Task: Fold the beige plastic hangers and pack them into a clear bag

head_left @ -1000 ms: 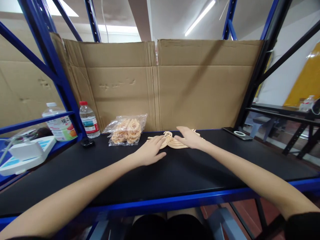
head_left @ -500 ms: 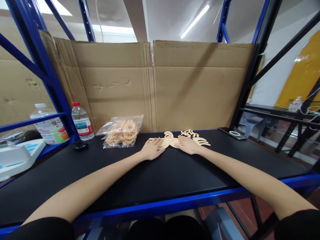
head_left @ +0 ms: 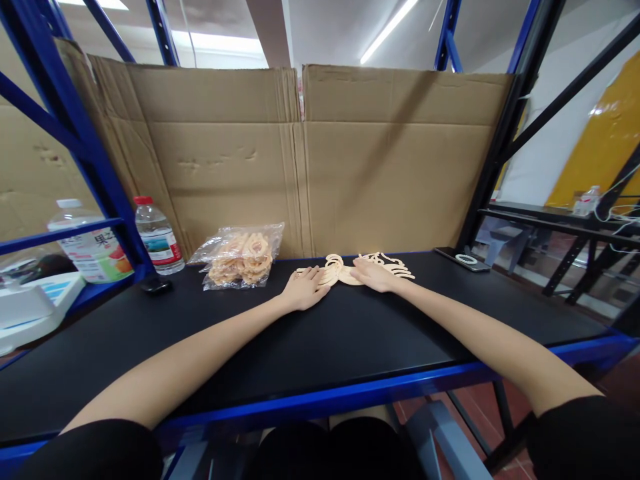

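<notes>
A bundle of pale cream, dough-like strands (head_left: pixel 333 261) lies on the black tabletop, crossed or looped at its middle. My left hand (head_left: pixel 303 288) rests flat over the bundle's left end, fingers stretched out. On the other side, my right hand (head_left: pixel 373 275) lies flat across the strands, fingers extended and pressing or resting on them. Loose wavy ends (head_left: pixel 399 267) spread out past the right hand. Parts of the strands are hidden under both palms.
A clear plastic bag of cream-coloured rings (head_left: pixel 244 259) lies to the left. Beyond it are a red-capped water bottle (head_left: pixel 158 237), a black mouse-like object (head_left: pixel 156 285) and a juice bottle (head_left: pixel 93 243). A phone (head_left: pixel 463 259) lies at the right. Cardboard (head_left: pixel 400 173) walls off the back.
The whole view has shifted slightly with the head. Both hands stay flat on the strands, with the right hand a little further left over them.
</notes>
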Available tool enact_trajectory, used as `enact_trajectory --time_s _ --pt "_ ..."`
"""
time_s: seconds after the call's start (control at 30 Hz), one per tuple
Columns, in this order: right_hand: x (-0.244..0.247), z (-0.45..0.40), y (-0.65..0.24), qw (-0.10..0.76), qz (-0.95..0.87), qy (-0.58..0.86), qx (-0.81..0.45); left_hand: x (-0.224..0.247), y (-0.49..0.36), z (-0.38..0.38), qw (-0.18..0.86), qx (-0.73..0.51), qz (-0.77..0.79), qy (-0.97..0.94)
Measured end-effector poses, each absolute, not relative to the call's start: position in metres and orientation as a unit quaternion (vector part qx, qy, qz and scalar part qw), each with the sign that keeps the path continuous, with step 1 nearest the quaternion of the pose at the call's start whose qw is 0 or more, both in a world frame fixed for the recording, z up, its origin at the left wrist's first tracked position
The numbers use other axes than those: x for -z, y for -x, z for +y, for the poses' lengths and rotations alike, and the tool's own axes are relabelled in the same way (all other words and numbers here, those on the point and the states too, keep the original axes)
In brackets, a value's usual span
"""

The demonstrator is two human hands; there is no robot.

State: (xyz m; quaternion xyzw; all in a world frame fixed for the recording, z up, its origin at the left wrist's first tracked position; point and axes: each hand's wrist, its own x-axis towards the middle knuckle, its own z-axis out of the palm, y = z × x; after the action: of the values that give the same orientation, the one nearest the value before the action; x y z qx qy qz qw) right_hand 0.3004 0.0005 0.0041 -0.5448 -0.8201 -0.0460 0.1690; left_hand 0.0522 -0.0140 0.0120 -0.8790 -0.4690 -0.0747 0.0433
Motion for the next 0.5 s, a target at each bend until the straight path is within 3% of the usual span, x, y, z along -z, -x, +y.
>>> enact_trajectory --time_s 0.17,0.5 --pt "-0.028 0.019 -0.35 0.239 -0.72 0.646 0.09 -0.017 -0.049 -0.038 0.119 0.186 -0.382 0.897" --pt "-0.004 0.044 -0.414 0.247 -0.614 0.75 0.006 -0.019 -0.025 -0.083 0.031 0.227 -0.296 0.927"
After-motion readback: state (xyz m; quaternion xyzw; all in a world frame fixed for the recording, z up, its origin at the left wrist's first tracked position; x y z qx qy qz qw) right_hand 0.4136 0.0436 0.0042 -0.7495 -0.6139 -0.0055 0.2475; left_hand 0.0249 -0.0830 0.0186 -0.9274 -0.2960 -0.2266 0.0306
